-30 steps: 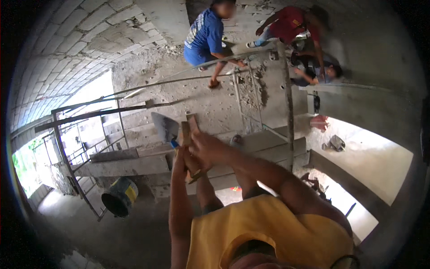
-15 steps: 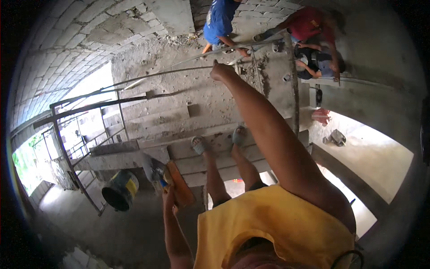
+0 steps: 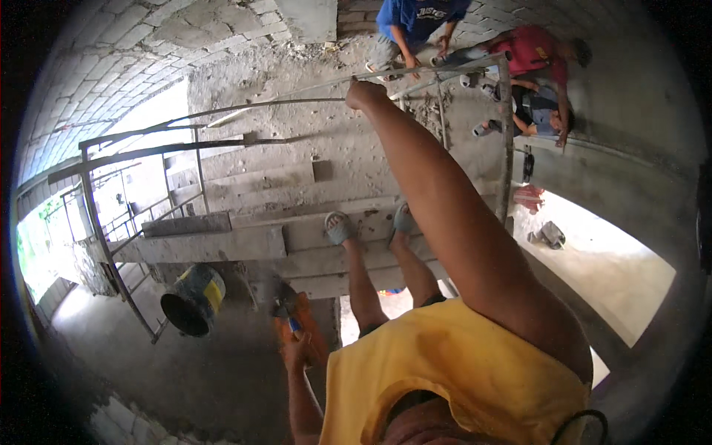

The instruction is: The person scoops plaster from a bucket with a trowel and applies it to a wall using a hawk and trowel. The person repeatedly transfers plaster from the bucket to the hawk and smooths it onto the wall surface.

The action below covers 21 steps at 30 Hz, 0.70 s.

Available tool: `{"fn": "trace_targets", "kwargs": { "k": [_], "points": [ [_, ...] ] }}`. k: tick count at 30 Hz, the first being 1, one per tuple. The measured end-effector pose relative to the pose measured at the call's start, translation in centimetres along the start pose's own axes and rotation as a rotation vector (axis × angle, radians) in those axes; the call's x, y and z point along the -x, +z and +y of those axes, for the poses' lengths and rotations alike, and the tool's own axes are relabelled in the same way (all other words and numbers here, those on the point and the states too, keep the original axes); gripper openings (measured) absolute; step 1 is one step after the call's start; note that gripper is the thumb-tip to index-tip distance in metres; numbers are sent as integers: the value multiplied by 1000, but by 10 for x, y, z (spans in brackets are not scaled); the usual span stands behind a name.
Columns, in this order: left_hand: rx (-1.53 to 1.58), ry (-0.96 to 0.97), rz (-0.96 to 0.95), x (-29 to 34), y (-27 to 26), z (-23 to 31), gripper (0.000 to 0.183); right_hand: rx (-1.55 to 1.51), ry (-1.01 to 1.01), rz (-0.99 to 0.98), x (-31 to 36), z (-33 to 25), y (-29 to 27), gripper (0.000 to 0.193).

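Observation:
My left hand (image 3: 294, 350), low and left of my body, is closed round the blue handle of a trowel (image 3: 281, 291) and an orange flat board (image 3: 314, 343), perhaps a plastering float. The trowel's grey blade is smeared by motion and points away from me. How the fingers share the two tools is partly hidden. Stretched far forward, my right hand (image 3: 366, 94) is closed on a thin metal rail (image 3: 297, 101) of the scaffold. My sandalled feet (image 3: 340, 228) stand on the planks (image 3: 315, 263).
A dark bucket (image 3: 187, 311) with a yellow patch lies tilted at left. Scaffold posts (image 3: 506, 141) frame the planks. Beyond, rubble covers the ground (image 3: 259, 81). Three people are at the far right: one in blue (image 3: 423, 18), one in red (image 3: 530, 52), one in dark clothes (image 3: 541, 107).
My left hand has drawn nearer my body and slightly right with the trowel and board. The right hand stays on the rail. The person in blue has moved right and turned.

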<state>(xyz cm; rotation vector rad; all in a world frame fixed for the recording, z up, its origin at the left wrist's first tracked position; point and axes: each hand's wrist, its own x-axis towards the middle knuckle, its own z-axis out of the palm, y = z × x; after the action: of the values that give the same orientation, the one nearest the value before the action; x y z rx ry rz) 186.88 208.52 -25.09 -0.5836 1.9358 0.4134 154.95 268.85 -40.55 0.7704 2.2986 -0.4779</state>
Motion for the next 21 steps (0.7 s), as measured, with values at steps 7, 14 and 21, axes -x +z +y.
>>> {"fn": "trace_targets", "kwargs": {
  "k": [7,14,21],
  "points": [
    [3,-17,-149,-34,37,-91,74,20,11,26,-9,-13,10,54],
    [31,-14,-212,49,1,38,78,66,48,-55,-1,-5,3,56],
    [143,70,-129,14,28,-46,73,92,51,-76,11,17,16,64]
  ]
}}
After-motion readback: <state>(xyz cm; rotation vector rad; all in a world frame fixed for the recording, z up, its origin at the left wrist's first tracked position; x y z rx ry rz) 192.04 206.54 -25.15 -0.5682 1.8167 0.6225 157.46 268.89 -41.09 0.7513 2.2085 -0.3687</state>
